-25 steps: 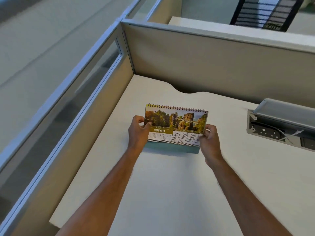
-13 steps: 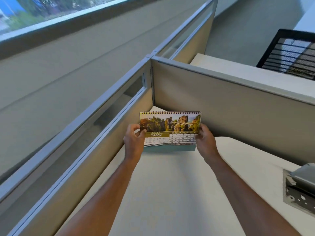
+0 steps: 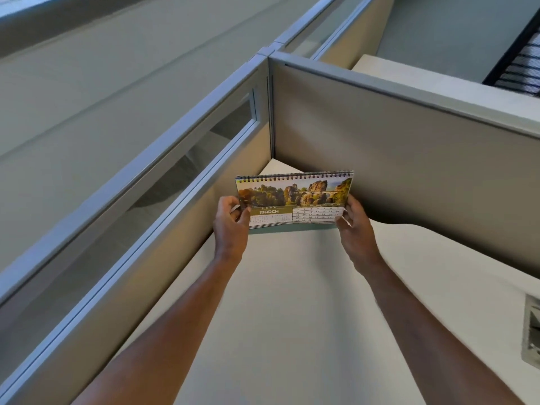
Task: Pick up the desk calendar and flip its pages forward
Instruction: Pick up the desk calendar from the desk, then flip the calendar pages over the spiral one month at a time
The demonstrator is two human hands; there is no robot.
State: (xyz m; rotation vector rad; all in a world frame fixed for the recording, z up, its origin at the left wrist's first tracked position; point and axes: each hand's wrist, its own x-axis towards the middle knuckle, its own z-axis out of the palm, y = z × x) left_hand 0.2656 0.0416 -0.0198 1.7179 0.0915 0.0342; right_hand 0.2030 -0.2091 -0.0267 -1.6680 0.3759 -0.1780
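Glossy paper catches the light on the spiral-bound desk calendar (image 3: pixel 295 200), a wide, low booklet with a black wire coil along its top edge, a photo of rock towers among green trees across the upper half, and an olive band reading MARCH above a date grid. It is held up in the air above the far corner of the pale cream worktop (image 3: pixel 292 302), clear of the surface, its face turned toward the camera and its top edge slightly higher on the right. The left hand (image 3: pixel 230 226) grips the calendar's left edge, thumb pressed on the front of the page beside the MARCH band, the other fingers curled behind the sheets. The right hand (image 3: pixel 355 229) holds the right edge low down, thumb tip on the front by the date grid and fingers wrapped behind, so both hands pinch the calendar from opposite sides. Behind it stand grey fabric cubicle partitions (image 3: pixel 409 147) with metal trim, meeting at the corner. A grey metal cable box (image 3: pixel 531 331) sits recessed at the worktop's right edge, well apart from the hands.
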